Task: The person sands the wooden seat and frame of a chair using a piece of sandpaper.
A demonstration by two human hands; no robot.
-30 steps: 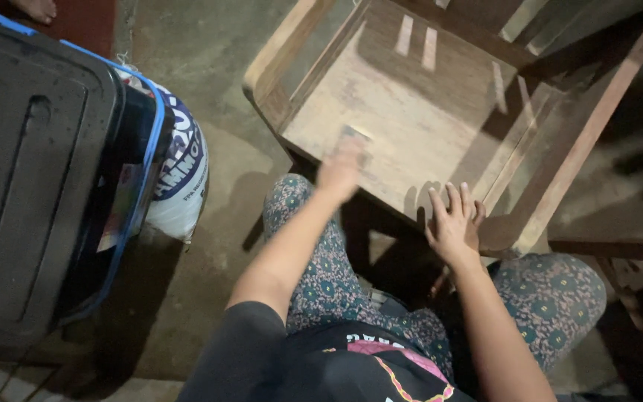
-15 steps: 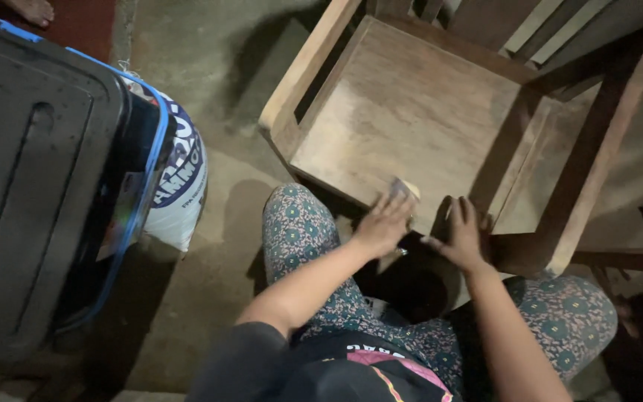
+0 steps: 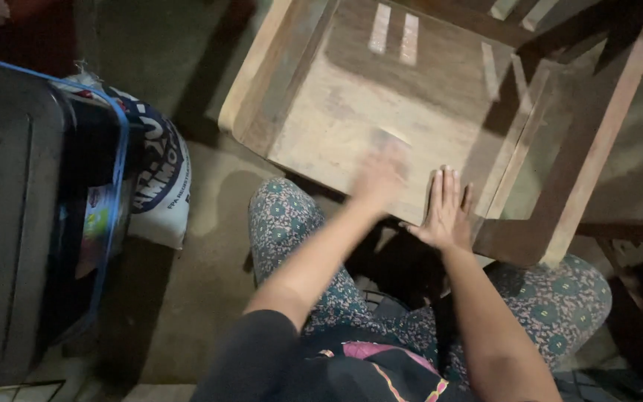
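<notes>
Since half a second ago, our left hand (image 3: 381,175) has slid up from the near edge onto the flat wooden seat (image 3: 351,112) of the bare wood chair (image 3: 597,141). It is a blur now, and the small pale pad (image 3: 390,140) peeks out just past it, on the seat. We cannot tell how tight our grip on the pad is, because the blur hides our fingers. Our right hand (image 3: 444,212) is open and flat, fingers spread, pressing on the near edge of the seat and holding nothing.

We think our fast hand could let the pad slip out and drop to the floor (image 3: 187,283). Raw wood could poke a splinter into our flat hand. If we push too hard, the chair could slide away from our knees.

On our left sits a big dark bin (image 3: 9,223) with a blue rim. Squeezed beside it is a white sack (image 3: 161,186) with a round dark blue picture and pale letters. A small green and white packet (image 3: 98,216) is tucked by the bin.
</notes>
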